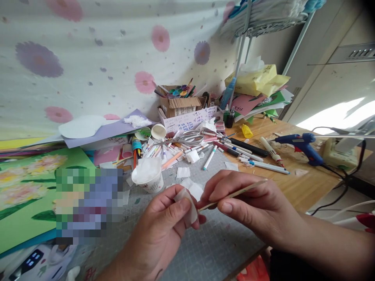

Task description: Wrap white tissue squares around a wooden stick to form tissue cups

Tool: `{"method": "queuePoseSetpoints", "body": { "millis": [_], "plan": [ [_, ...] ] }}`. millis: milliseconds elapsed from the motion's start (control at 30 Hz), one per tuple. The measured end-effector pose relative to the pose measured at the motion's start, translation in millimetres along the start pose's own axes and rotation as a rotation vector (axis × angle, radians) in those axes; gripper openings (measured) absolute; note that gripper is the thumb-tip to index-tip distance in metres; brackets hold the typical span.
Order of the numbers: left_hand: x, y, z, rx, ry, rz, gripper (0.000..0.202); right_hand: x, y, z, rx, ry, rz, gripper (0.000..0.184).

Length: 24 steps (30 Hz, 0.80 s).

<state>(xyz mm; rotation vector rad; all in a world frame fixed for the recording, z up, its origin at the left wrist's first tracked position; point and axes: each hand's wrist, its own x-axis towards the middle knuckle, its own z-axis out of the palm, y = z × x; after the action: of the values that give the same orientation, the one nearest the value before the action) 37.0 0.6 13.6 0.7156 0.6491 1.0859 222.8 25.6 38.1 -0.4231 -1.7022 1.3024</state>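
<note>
Near the front edge of the table (307, 183), above the grey cutting mat (211, 242), the left hand (164, 222) had its fingers closed tight on a small white paper piece (187, 205). The thumb pressed it flat against the fingers behind, a grip that seemed meant to stop so thin a scrap from curling or slipping. The right hand (243, 203) pinched a thin wooden stick (234, 194) between thumb and fingers. It gripped close to the end that pointed at the paper piece, and the long end ran up and away to the right. Holding it that near the working end probably gave finer control of the tip, which met the edge of the paper piece just beside the left thumb. Both hands were raised off the mat, close together.

A white cup (148, 175) stuffed with more white paper stood just behind the left hand. A few loose white squares (183, 172) lay on the mat beside it, near enough to be picked up without stretching. Further back, toward the far edge, scissors (191, 138) lay among scattered pens (234, 150), and a cardboard box (180, 103) of paints and brushes stood against the flowered cloth. A blue glue gun (301, 144) lay toward the right edge, well apart from the hands, with its cord trailing off that side. A green sheet (26, 195) covered the left end of the table.
</note>
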Motion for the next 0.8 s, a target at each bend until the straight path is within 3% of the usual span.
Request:
{"method": "queuePoseSetpoints", "body": {
  "millis": [267,467,633,800],
  "plan": [
    [1.8,-0.8,0.1,-0.038,0.023,-0.004,0.017,5.2,0.6,1.2,-0.039,-0.010,-0.029,0.018],
    [0.0,-1.1,-6.8,0.387,0.160,0.059,0.012,5.9,0.5,-0.5,-0.122,0.073,-0.057,0.015],
    [0.8,-0.2,-6.1,0.755,0.207,0.141,0.010,6.5,-3.2,-0.5,-0.222,0.040,-0.088,0.011],
    [0.2,2.9,-5.3,0.751,0.118,0.226,0.014,5.7,-0.8,-0.1,-0.299,0.060,-0.107,0.010]
  ]
}}
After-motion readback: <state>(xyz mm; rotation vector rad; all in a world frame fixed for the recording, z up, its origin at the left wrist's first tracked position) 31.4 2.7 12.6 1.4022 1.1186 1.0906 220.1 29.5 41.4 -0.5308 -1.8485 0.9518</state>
